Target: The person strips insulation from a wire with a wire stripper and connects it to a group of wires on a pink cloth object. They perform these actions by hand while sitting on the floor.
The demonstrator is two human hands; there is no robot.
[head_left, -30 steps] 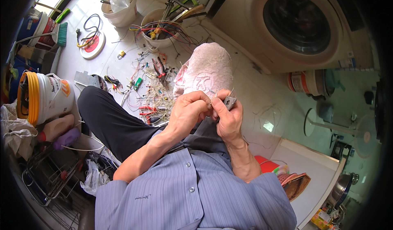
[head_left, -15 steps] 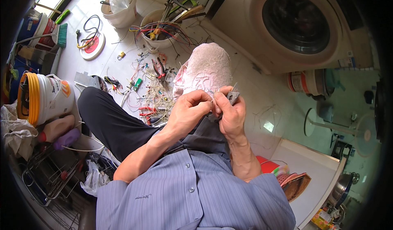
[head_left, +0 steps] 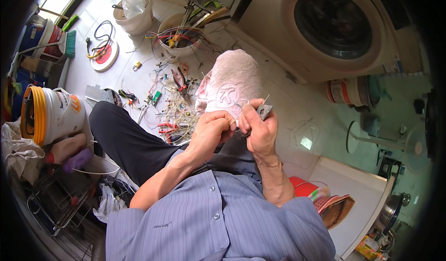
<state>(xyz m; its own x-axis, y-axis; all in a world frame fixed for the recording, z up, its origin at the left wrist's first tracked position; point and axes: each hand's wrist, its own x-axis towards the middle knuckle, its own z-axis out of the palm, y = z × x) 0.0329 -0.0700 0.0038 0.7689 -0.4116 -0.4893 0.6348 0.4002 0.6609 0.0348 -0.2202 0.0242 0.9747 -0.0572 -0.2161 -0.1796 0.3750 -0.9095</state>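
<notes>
My left hand (head_left: 213, 130) is closed, its thumb and forefinger pinching a thin pale wire (head_left: 233, 121) whose far end I cannot follow. Close beside it, my right hand (head_left: 261, 131) grips a small flat grey metal piece (head_left: 264, 111) with a dark hole in it. A thin pointed bit sticks up near that piece; I cannot make out its exact kind. Both hands meet over my lap, just in front of a pink towel (head_left: 236, 77) draped over my knee. Whether the wire touches the metal piece is hidden by my fingers.
Tangled wire scraps (head_left: 179, 117) lie left of the towel, with red-handled pliers (head_left: 180, 80) and a green circuit board (head_left: 156, 97). Beyond stands a white bucket (head_left: 179, 51) of wires and tools. A washing machine (head_left: 285, 38) is at far right, white buckets (head_left: 65, 117) at left.
My left hand has drawn slightly left and down, away from the right hand, so more of the wire shows between them. The right hand has barely moved.
</notes>
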